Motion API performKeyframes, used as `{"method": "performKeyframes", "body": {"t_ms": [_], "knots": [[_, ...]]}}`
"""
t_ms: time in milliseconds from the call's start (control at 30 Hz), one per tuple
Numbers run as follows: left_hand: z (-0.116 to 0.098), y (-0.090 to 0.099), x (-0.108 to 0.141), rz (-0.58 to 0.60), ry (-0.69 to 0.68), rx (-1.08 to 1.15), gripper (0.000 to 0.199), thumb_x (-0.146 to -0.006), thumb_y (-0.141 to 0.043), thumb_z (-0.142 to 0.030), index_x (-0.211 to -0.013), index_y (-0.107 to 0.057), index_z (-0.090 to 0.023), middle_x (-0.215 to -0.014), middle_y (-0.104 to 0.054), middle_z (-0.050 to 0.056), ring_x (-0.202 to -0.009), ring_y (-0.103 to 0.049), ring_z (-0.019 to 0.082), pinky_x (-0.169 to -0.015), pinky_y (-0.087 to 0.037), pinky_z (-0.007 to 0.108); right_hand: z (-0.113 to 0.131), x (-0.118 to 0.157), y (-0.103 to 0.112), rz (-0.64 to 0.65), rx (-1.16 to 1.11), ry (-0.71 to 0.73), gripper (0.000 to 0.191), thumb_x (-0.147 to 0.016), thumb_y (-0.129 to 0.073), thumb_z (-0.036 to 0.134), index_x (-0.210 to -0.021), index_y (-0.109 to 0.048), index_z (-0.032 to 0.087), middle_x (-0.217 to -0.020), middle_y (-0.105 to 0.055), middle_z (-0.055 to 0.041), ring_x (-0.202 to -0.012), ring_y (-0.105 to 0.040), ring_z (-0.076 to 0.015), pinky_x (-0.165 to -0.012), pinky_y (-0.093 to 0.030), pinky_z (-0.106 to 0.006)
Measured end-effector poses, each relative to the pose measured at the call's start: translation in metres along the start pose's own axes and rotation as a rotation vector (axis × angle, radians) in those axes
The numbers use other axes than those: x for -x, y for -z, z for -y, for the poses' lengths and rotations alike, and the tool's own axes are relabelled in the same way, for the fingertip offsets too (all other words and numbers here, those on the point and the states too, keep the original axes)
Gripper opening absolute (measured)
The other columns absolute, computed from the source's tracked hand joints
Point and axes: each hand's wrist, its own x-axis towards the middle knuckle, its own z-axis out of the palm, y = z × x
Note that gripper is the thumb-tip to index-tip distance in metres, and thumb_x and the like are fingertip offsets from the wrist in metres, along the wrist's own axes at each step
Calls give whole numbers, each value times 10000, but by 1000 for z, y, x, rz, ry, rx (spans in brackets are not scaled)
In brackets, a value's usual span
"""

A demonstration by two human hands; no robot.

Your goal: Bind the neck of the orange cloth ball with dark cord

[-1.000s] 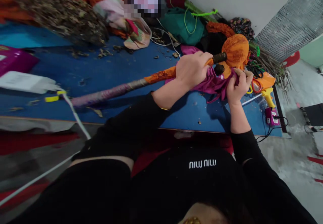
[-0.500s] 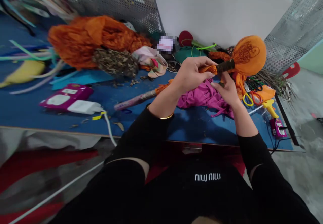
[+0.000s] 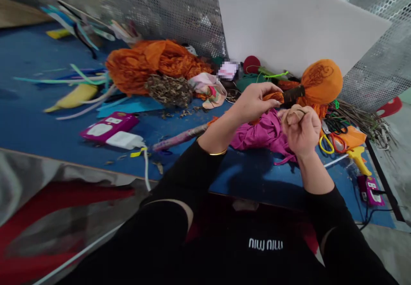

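Note:
My left hand [image 3: 255, 103] is closed around the gathered orange cloth just below a dark brown wrapped band [image 3: 293, 94]. Above that band the cloth bundle swells into a round orange head [image 3: 322, 81] with a dark line drawing on it. Close beneath the band, my right hand [image 3: 302, 132] is turned palm up with its fingers curled in. A thin dark strip seems to show at those fingers, but what they hold is unclear. Magenta cloth [image 3: 257, 133] lies crumpled on the table below both hands.
On the blue table [image 3: 192, 173] are an orange cloth heap [image 3: 135, 69], dried plant matter [image 3: 168, 90], a purple power strip [image 3: 111, 127] and a wrapped stick [image 3: 180, 137]. Scissors [image 3: 326, 143], a yellow glue gun [image 3: 358, 158] and twigs [image 3: 369, 120] lie right. A white board [image 3: 289, 24] stands behind.
My right hand has come away from beneath the brown band, turning palm up with curled fingers. My left hand keeps its hold on the orange cloth. The camera view has shifted left.

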Motion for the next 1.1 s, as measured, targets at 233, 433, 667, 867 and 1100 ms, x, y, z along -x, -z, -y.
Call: {"method": "performKeyframes", "body": {"t_ms": [233,433,667,867,1100], "knots": [[-4,-14,9,-98,-40,-88,355,-885,-703,-208,-1238,-686,-235,-1045,-807,31,-918,-754,221,-897,-633,388,24,8,-10,-225,4,-210,539,-1010,-706,654,-704,-596,224,-625,-402,56,-482,-312,-64,-445,-233,-262],[-3,-23,11,-150,-51,-189,223,-907,-682,-245,-1129,-698,-248,-1000,-806,16,-889,-739,221,-859,-606,388,41,21,-17,-194,142,-148,484,-1082,-634,565,-728,-646,236,-693,-543,21,-567,-465,-103,-568,-433,-298],[8,-19,4,-74,-32,-173,206,-849,-680,-264,-1038,-720,-194,-985,-800,30,-926,-725,209,-887,-593,350,41,14,-11,4,298,52,442,-1140,-544,421,-747,-618,232,-690,-548,16,-618,-548,-125,-646,-526,-312],[6,-12,3,13,-19,-240,209,-846,-669,-264,-1030,-712,-176,-1024,-800,27,-931,-702,175,-885,-556,308,57,-11,23,180,560,368,323,-1126,-571,347,-833,-661,246,-890,-740,-25,-939,-721,-197,-901,-610,-399],[6,-21,8,70,10,-253,181,-841,-681,-223,-1013,-711,-179,-1009,-794,25,-936,-704,180,-902,-546,315,56,-19,45,238,505,284,317,-1147,-549,379,-885,-684,263,-977,-740,-25,-923,-759,-167,-828,-656,-335]]}}
